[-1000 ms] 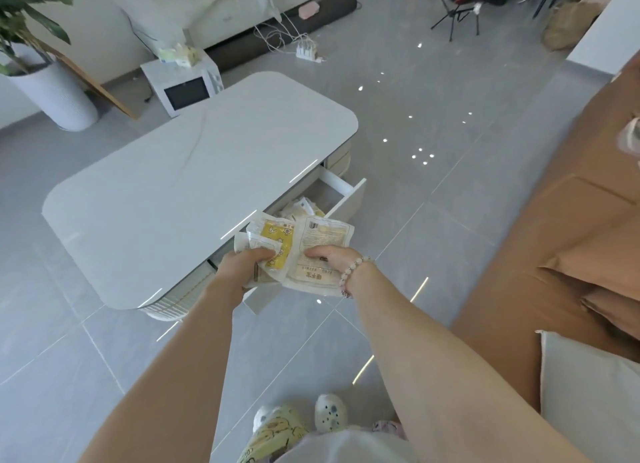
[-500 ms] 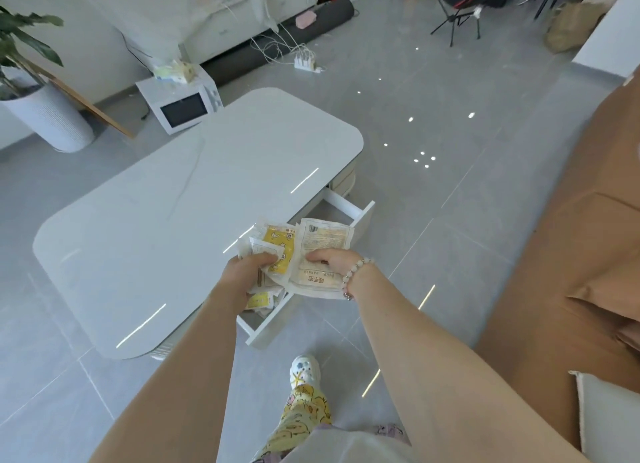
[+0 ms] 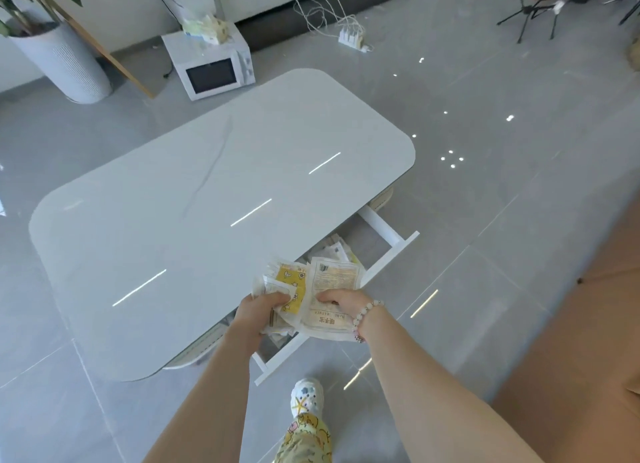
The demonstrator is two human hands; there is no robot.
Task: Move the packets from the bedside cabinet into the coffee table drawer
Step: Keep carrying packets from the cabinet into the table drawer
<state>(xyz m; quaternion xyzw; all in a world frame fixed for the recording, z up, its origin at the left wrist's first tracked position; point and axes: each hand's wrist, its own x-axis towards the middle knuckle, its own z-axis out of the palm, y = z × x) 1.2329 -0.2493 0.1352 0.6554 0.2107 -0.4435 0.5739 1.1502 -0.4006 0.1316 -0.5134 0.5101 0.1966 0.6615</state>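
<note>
A bundle of white and yellow packets (image 3: 313, 291) is held in both hands directly above the open white drawer (image 3: 389, 232) of the coffee table (image 3: 194, 220). My left hand (image 3: 261, 308) grips the bundle's left side, where a yellow patterned packet shows. My right hand (image 3: 337, 300), with a bead bracelet at the wrist, pinches the large white printed packet on the right. More packets (image 3: 337, 253) lie inside the drawer behind the bundle. The bedside cabinet is out of view.
A white microwave (image 3: 211, 68) sits on the floor beyond the table, beside a tall white planter (image 3: 64, 64). A power strip with cables (image 3: 351, 37) lies further back. A brown sofa (image 3: 588, 341) runs along the right. My shoe (image 3: 306, 398) stands just before the drawer front.
The view has come closer to the table and drawer. Both hands still hold the packets over the drawer, now slightly lower and nearer the table edge.
</note>
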